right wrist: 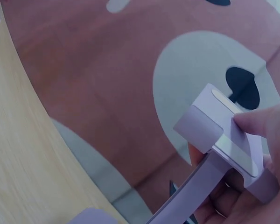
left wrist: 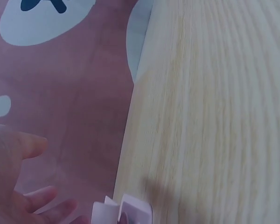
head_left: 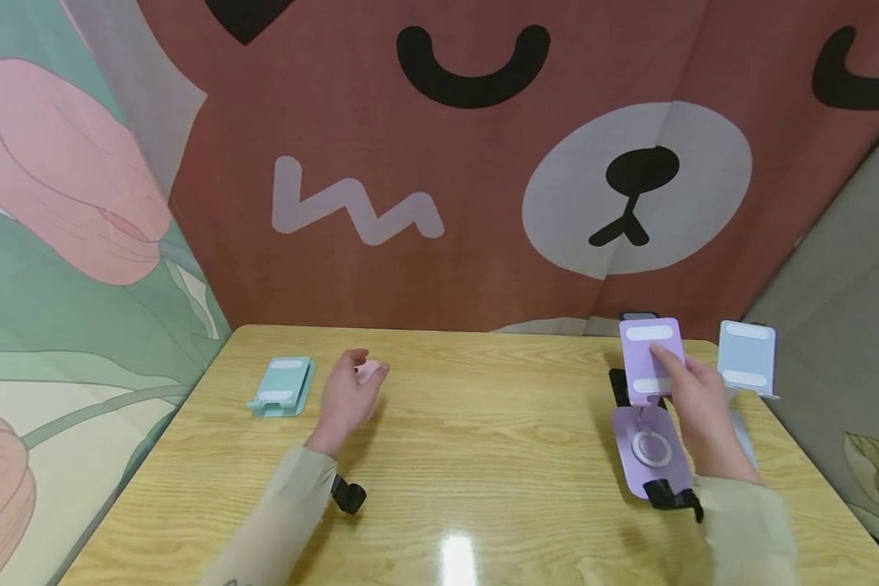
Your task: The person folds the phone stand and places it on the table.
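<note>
On the right, my right hand [head_left: 703, 407] grips a purple phone stand [head_left: 650, 358], thumb pressed on its upper plate and fingers behind it. The stand's lower plate, bearing a white ring [head_left: 652, 448], hangs below; in the right wrist view its folding arm [right wrist: 191, 191] shows. At the left, my left hand [head_left: 349, 397] hovers over the table, fingers loosely bent and holding nothing. Just beyond it is a pink phone stand [head_left: 369, 372], mostly hidden by the hand; the left wrist view shows a gap between the fingers and this pink stand [left wrist: 137, 210].
A folded mint-green phone stand [head_left: 282, 387] lies left of the left hand. Right of the right hand stands a light-blue one [head_left: 747, 356], near the edge of the wooden table [head_left: 476, 431]. A dark stand [head_left: 618, 386] is partly hidden behind the purple one. Printed curtains [head_left: 381, 277] hang behind.
</note>
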`<move>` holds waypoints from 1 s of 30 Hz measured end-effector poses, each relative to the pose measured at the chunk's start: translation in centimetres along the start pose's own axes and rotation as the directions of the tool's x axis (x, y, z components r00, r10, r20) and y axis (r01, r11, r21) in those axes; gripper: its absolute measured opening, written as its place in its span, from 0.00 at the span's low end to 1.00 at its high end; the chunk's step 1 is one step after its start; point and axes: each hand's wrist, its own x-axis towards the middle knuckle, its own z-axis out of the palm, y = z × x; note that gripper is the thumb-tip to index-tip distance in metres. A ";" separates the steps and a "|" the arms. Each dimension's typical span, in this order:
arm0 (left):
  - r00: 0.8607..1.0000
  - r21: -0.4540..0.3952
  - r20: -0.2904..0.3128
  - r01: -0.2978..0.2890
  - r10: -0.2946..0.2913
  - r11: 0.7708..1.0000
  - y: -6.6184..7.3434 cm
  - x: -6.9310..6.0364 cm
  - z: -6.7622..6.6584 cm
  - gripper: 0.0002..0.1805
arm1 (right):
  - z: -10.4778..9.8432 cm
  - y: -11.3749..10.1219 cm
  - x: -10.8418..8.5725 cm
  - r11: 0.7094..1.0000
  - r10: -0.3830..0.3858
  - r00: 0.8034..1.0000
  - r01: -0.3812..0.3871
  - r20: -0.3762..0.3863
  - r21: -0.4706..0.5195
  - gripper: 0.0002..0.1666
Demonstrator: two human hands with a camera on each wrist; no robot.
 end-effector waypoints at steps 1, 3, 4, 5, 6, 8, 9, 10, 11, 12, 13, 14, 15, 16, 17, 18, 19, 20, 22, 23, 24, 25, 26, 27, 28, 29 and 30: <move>1.000 -0.002 0.003 -0.006 0.006 1.000 0.0 -0.1 0.1 0.32 | 0.2 -0.2 -0.1 1.000 -0.001 1.000 0.001 -0.002 0.004 0.52; 1.000 -0.013 0.007 -0.018 0.018 1.000 0.2 -0.2 0.2 0.32 | 0.7 -0.5 -0.3 1.000 -0.004 1.000 0.004 -0.016 0.023 0.51; 1.000 -0.014 0.010 -0.023 0.023 1.000 0.3 -0.2 0.3 0.31 | 1.0 -0.6 -0.4 0.999 -0.006 1.000 0.007 -0.023 0.036 0.49; 1.000 -0.016 0.014 -0.025 0.025 1.000 0.4 -0.3 0.4 0.31 | 1.2 -0.8 -0.5 0.999 -0.008 0.999 0.009 -0.031 0.035 0.49; 0.999 -0.019 0.019 -0.027 0.027 0.999 0.5 -0.4 0.5 0.31 | 1.4 -0.9 -0.6 0.999 -0.010 0.999 0.012 -0.040 0.046 0.48; 0.999 -0.026 0.026 -0.027 0.028 0.999 0.8 -0.5 0.7 0.31 | 1.9 -1.3 -0.8 0.998 -0.017 0.999 0.020 -0.045 0.067 0.47; 0.999 -0.032 0.029 -0.025 0.026 0.999 1.0 -0.6 0.8 0.31 | 2.1 -1.4 -0.9 0.997 -0.022 0.999 0.025 -0.042 0.076 0.46; 0.999 -0.036 0.033 -0.023 0.025 0.999 1.1 -0.7 0.9 0.31 | 2.3 -1.6 -1.1 0.996 -0.027 0.999 0.030 -0.039 0.081 0.46; 0.999 -0.042 0.036 -0.024 0.026 0.999 1.2 -0.8 1.0 0.31 | 2.5 -1.8 -1.2 0.996 -0.025 0.999 0.028 -0.031 0.082 0.47; 0.999 -0.049 0.036 -0.026 0.028 0.998 1.3 -0.9 1.1 0.31 | 2.7 -2.0 -1.3 0.996 -0.027 0.999 0.029 -0.025 0.089 0.47; 0.999 -0.055 0.034 -0.029 0.031 0.998 1.4 -1.0 1.2 0.30 | 2.8 -2.2 -1.5 0.996 -0.030 0.999 0.032 -0.021 0.088 0.48; 0.999 -0.061 0.034 -0.033 0.035 0.998 1.4 -1.1 1.4 0.30 | 3.0 -2.3 -1.6 0.996 -0.033 0.999 0.035 -0.018 0.085 0.48; 0.999 -0.070 0.035 -0.033 0.035 0.997 1.5 -1.2 1.5 0.29 | 3.2 -2.5 -1.7 0.996 -0.036 0.999 0.038 -0.021 0.086 0.47; 0.999 -0.073 0.033 -0.039 0.042 0.997 1.5 -1.3 1.6 0.29 | 3.4 -2.6 -1.8 0.996 -0.035 0.999 0.036 -0.016 0.087 0.48; 0.998 -0.077 0.030 -0.045 0.048 0.996 1.5 -1.4 1.8 0.28 | 3.6 -2.7 -2.0 0.995 -0.034 0.999 0.035 -0.012 0.088 0.47; 0.998 -0.080 0.030 -0.051 0.053 0.996 1.6 -1.4 1.9 0.27 | 3.8 -2.8 -2.1 0.996 -0.037 0.999 0.038 -0.013 0.087 0.47; 0.998 -0.084 0.033 -0.054 0.057 0.995 1.6 -1.5 2.1 0.27 | 4.0 -2.9 -2.2 0.996 -0.040 0.999 0.041 -0.009 0.085 0.47; 0.998 -0.090 0.036 -0.057 0.060 0.994 1.7 -1.6 2.2 0.26 | 4.2 -3.0 -2.3 0.996 -0.040 0.999 0.040 -0.005 0.086 0.47; 0.996 -0.093 0.047 -0.068 0.073 0.993 1.8 -1.8 2.5 0.26 | 4.5 -3.1 -2.6 0.994 -0.050 0.999 0.049 0.002 0.098 0.46; 0.996 -0.095 0.057 -0.069 0.075 0.993 1.8 -1.8 2.6 0.26 | 4.7 -3.2 -2.7 0.993 -0.057 0.998 0.056 0.004 0.104 0.46; 0.995 -0.095 0.064 -0.072 0.078 0.993 1.9 -1.9 2.8 0.26 | 4.9 -3.2 -2.8 0.992 -0.062 0.998 0.060 0.009 0.107 0.45; 0.994 -0.097 0.070 -0.072 0.079 0.993 1.9 -2.0 2.9 0.26 | 5.1 -3.3 -2.9 0.992 -0.068 0.998 0.066 0.015 0.110 0.45; 0.994 -0.098 0.075 -0.075 0.083 0.992 1.9 -2.0 3.0 0.26 | 5.2 -3.4 -3.0 0.991 -0.074 0.997 0.071 0.019 0.114 0.45; 0.993 -0.100 0.079 -0.075 0.083 0.992 1.9 -2.1 3.2 0.26 | 5.4 -3.5 -3.2 0.989 -0.083 0.996 0.079 0.024 0.124 0.44; 0.993 -0.101 0.081 -0.080 0.089 0.992 2.0 -2.1 3.3 0.27 | 5.6 -3.6 -3.2 0.987 -0.088 0.996 0.083 0.027 0.135 0.44; 0.993 -0.104 0.084 -0.079 0.087 0.991 2.0 -2.2 3.4 0.27 | 5.8 -3.7 -3.3 0.986 -0.094 0.995 0.089 0.029 0.139 0.43; 0.993 -0.107 0.086 -0.076 0.086 0.991 2.1 -2.2 3.5 0.27 | 6.0 -3.8 -3.4 0.985 -0.100 0.994 0.095 0.033 0.146 0.43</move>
